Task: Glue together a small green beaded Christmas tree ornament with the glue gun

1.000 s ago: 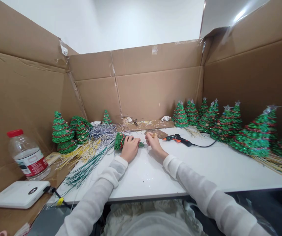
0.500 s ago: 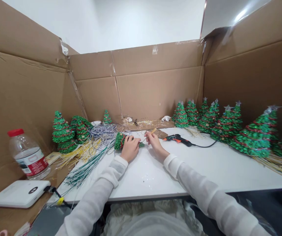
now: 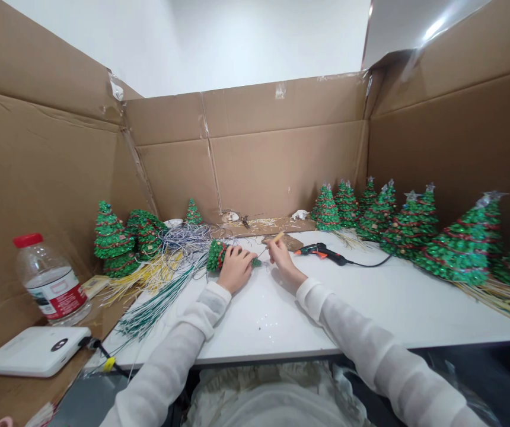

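A small green Christmas tree (image 3: 214,256) with red trim lies on its side on the white table, its tip pointing right. My left hand (image 3: 236,268) is closed over its middle, hiding part of it. In my right hand (image 3: 283,262) is a thin tool with a yellowish handle (image 3: 278,236), pinched between the fingers. Its slender end points down and left, close to the tree's tip; I cannot tell whether the two touch. A black and orange glue gun (image 3: 319,251) lies to the right of that hand.
Bundles of green wires (image 3: 161,302), yellow wires (image 3: 142,276) and purple-grey wires (image 3: 186,237) spread on the left. Finished trees (image 3: 455,255) line the right side. A water bottle (image 3: 54,284) and white power bank (image 3: 37,351) stand far left. Cardboard walls (image 3: 255,160) enclose the table.
My right hand has moved slightly right with the tool. My left fingers have shifted a little toward the tree's tip; the tree stays in place.
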A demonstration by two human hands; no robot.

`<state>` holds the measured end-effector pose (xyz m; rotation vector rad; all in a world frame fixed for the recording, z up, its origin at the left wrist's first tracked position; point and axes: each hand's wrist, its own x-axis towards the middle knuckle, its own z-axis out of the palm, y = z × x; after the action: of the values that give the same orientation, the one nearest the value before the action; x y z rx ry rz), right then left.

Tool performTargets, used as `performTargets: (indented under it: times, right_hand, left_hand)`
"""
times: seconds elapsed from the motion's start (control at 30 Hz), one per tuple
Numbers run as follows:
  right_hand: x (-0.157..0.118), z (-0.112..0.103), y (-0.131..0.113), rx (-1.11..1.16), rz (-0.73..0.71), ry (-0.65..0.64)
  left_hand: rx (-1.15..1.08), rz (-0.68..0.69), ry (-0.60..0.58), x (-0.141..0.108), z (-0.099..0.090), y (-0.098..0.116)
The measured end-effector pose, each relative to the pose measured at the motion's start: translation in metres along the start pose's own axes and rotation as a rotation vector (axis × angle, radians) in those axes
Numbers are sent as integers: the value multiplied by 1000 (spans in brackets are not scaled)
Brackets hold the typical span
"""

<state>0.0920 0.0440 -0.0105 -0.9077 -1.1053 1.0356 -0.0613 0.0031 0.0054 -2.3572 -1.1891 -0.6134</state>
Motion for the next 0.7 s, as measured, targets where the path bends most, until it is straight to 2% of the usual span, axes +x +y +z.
performTargets:
  times: [0.27,0.47,0.7]
  right_hand:
    - [-3,-2,-12,218,128,-37]
    - [-2,-3,-10,160,134,38]
    - [-1,-3,-9,190,200,61]
  left_hand:
    - [-3,2,-9,0,-1,0]
    - [-6,3,-13,0,-2,1]
    - [-15,7,-15,1,-1,-1]
